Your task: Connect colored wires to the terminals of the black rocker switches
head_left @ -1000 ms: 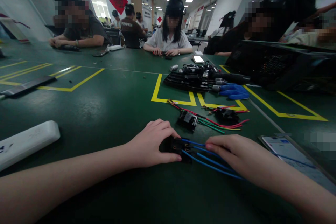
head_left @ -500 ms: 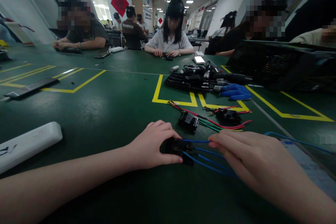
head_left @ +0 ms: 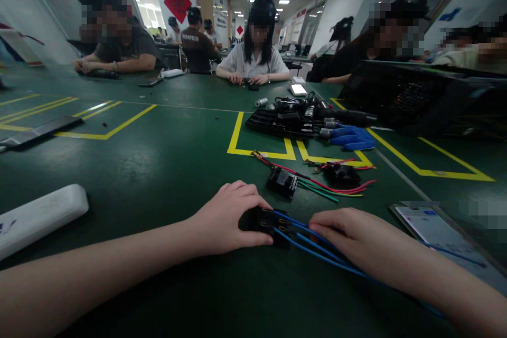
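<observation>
Thumb and fingers of my left hand (head_left: 233, 219) are closed around the sides of a small black connector block (head_left: 273, 220) with brass-coloured slots. Several blue wires (head_left: 320, 253) run from the block to the right, passing beside and under my right hand (head_left: 340, 232). My right fingers are pinched at the upper blue wire, a short way from the block. Their tips partly hide the wire. Just beyond my hands lies a black block (head_left: 282, 182) with red and green wires. A similar black block (head_left: 341, 174) with wires is to its right.
A phone-like device (head_left: 439, 232) lies at right under a loose blue wire end. Farther back are a heap of black cables (head_left: 285, 121), blue gloves (head_left: 352, 137) and a large black case (head_left: 404, 95). A white power strip (head_left: 43, 219) is at left. Several people sit around the table.
My right hand has lowered and tilted, bringing the upper blue wire down closer to the others. The blue wire ends at right have moved lower. My left hand keeps its grip on the block.
</observation>
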Motion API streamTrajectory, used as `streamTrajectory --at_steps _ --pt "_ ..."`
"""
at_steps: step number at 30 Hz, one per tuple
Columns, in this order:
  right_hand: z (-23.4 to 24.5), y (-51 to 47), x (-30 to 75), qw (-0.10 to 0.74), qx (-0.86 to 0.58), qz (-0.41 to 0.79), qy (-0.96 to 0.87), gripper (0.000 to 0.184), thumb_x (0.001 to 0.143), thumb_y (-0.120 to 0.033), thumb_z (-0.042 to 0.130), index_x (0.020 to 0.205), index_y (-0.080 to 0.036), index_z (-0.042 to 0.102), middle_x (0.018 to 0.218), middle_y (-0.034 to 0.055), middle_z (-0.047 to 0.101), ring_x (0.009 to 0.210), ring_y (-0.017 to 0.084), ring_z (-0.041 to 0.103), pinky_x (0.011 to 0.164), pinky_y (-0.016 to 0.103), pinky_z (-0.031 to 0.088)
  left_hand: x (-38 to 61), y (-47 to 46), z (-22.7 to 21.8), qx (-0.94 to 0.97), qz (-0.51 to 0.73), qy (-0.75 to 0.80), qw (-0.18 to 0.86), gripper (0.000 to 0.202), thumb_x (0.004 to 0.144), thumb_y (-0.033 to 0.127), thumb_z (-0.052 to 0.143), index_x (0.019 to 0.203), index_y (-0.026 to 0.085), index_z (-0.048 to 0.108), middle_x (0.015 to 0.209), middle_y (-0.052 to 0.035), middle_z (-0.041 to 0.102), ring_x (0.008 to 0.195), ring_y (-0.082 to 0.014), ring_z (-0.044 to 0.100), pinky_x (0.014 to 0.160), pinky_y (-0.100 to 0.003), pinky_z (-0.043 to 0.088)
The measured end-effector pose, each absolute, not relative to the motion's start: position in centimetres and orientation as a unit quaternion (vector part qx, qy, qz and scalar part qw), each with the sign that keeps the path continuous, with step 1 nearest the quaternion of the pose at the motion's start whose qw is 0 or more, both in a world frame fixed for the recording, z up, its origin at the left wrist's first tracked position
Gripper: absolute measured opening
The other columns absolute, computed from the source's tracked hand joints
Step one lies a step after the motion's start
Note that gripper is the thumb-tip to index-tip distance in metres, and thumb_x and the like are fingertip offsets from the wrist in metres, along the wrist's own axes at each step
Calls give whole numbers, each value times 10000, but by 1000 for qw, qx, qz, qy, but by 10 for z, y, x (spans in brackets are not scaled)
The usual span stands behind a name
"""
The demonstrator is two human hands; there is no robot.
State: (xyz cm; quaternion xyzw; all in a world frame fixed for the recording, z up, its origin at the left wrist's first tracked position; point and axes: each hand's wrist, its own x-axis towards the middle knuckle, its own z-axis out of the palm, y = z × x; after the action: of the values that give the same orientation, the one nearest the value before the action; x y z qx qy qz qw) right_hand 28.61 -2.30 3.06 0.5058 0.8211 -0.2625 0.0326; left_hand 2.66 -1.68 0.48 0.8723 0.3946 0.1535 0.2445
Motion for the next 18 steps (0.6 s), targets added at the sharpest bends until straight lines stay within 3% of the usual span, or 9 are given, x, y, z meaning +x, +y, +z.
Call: streamTrajectory --at_steps 5,10,12,15,18 --pt "33 -21 289 -8 493 -190 849 323 958 -340 417 759 -253 654 716 11 689 646 190 642 548 288 427 27 -17 4 871 152 396 247 386 809 465 760 1104 235 668 1016 -31 608 975 -248 528 869 -391 399" --pt "39 -26 287 -193 377 -3 906 283 979 -263 391 815 -220 616 687 9 683 568 166 643 507 273 428 28 -17 6 870 149 401 245 384 805 458 765 1101 232 672 1005 -31 609 957 -246 530 855 -392 397" --pt "42 -31 284 -229 336 52 912 278 989 -239 389 820 -211 609 690 13 686 562 161 648 512 272 438 28 -17 8 869 141 405 248 389 801 448 771 1102 223 672 1009 -34 609 961 -247 531 853 -392 400" --pt "43 -34 282 -237 320 84 913 300 992 -225 375 810 -206 613 696 28 695 567 165 655 519 276 446 29 -17 12 868 136 407 251 395 802 440 773 1113 219 669 1025 -36 611 978 -250 531 858 -392 404" --pt "41 -28 286 -191 368 25 910 311 976 -250 376 800 -223 631 705 27 705 584 181 659 512 285 434 28 -18 12 869 136 407 246 387 805 445 768 1106 222 670 1021 -36 613 973 -250 531 860 -396 405"
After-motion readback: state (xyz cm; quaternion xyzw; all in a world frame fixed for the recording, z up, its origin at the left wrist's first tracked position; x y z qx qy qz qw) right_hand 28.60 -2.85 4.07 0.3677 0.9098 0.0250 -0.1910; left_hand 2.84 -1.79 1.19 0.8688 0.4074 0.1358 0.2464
